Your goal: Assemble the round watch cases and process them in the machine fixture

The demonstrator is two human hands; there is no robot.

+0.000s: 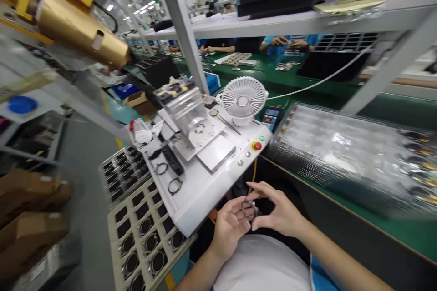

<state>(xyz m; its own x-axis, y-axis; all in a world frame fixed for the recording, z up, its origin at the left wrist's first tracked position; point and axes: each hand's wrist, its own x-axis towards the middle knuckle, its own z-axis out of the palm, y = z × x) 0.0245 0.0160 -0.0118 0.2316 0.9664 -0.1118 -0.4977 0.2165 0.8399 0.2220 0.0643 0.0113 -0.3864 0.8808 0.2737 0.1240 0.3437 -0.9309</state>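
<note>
A thin round metal watch case (249, 209), an open ring in shape, is held low in front of my body. My left hand (229, 223) is palm up beneath it, with the fingers behind the ring and the thumb at its lower edge. From the right, my right hand (282, 211) curves about the same ring, thumb below and fingertips at its upper edge. Beyond my hands stands a white bench machine (211, 186) with a metal fixture (196, 129) and a flat plate (216, 152). Two dark rings (175, 186) lie on its left side.
A beige tray (114, 236) with several watch cases stands at lower left, beside a black-celled tray (118, 168). A white fan (244, 100) and red button (256, 146) are on the machine. Stacked clear trays (327, 145) fill the right. Co-workers' hands (282, 42) show behind.
</note>
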